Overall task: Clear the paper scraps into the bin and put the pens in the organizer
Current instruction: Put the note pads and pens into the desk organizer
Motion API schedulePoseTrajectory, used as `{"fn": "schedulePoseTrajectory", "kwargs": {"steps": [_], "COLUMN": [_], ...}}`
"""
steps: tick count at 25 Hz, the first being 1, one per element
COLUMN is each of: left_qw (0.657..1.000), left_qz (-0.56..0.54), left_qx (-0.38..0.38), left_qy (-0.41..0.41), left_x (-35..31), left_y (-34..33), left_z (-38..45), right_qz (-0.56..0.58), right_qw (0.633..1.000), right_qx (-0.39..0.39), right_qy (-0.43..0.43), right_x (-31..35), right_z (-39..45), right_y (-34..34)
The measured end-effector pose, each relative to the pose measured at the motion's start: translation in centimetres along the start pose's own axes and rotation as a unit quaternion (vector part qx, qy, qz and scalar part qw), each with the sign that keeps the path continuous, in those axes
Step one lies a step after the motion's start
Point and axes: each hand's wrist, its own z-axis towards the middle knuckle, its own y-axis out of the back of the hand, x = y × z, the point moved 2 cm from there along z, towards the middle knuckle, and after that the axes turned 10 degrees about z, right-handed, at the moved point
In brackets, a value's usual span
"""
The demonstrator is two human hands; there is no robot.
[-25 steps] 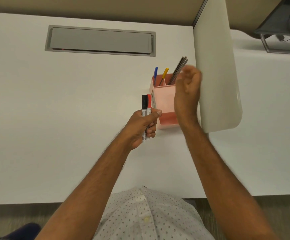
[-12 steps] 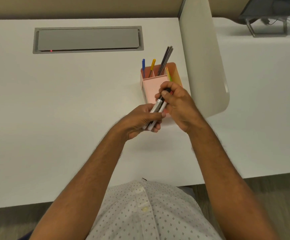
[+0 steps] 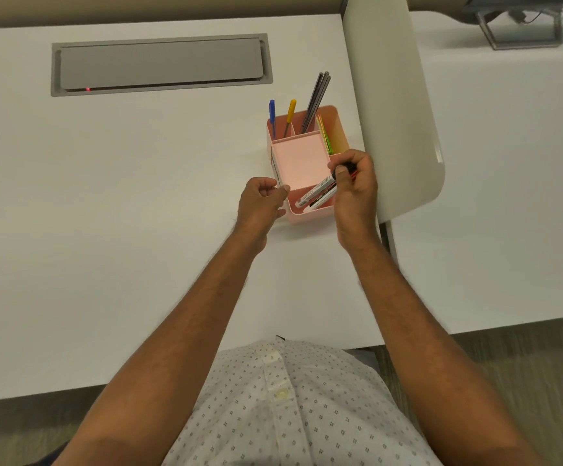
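Observation:
A pink desk organizer (image 3: 302, 159) stands on the white desk (image 3: 122, 196) beside a divider panel. Its back slots hold a blue pen (image 3: 272, 112), a yellow pen (image 3: 290, 111) and several dark pencils (image 3: 317, 99). My right hand (image 3: 355, 190) grips two markers (image 3: 317, 195) by their capped ends, their white barrels slanting down into the organizer's front compartment. My left hand (image 3: 261, 205) hovers just left of the organizer with loosely curled fingers, holding nothing.
A grey cable hatch (image 3: 159, 65) is set into the desk at the back left. The white divider panel (image 3: 391, 105) rises right of the organizer, with another desk surface (image 3: 508, 196) beyond it. A metal stand (image 3: 522, 28) sits at the far right.
The markers passed from my left hand to my right hand, which has carried them over the organizer's front compartment. My left hand let go and drew slightly left.

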Motion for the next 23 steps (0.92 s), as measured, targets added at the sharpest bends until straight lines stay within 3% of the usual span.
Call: {"fn": "schedulePoseTrajectory", "kwargs": {"steps": [7,17,23], "left_qw": [1.0,0.998,0.981], "left_qz": [0.005,0.038,0.148], "left_qx": [-0.022,-0.033,-0.079], "left_qy": [-0.016,-0.028,-0.092], "left_x": [0.2,0.2,0.0], "left_y": [-0.4,-0.6,-0.2], "left_z": [0.6,0.4,0.1], "right_qz": [-0.103,-0.269,-0.337], "right_qw": [0.994,0.954,0.927], "right_qx": [-0.002,0.064,0.068], "right_qy": [0.047,0.119,0.148], "right_x": [-2.3,-3.6,-4.0], "right_z": [-0.7,-2.1,-1.4], "right_y": [-0.9,-0.9,-0.9]}}
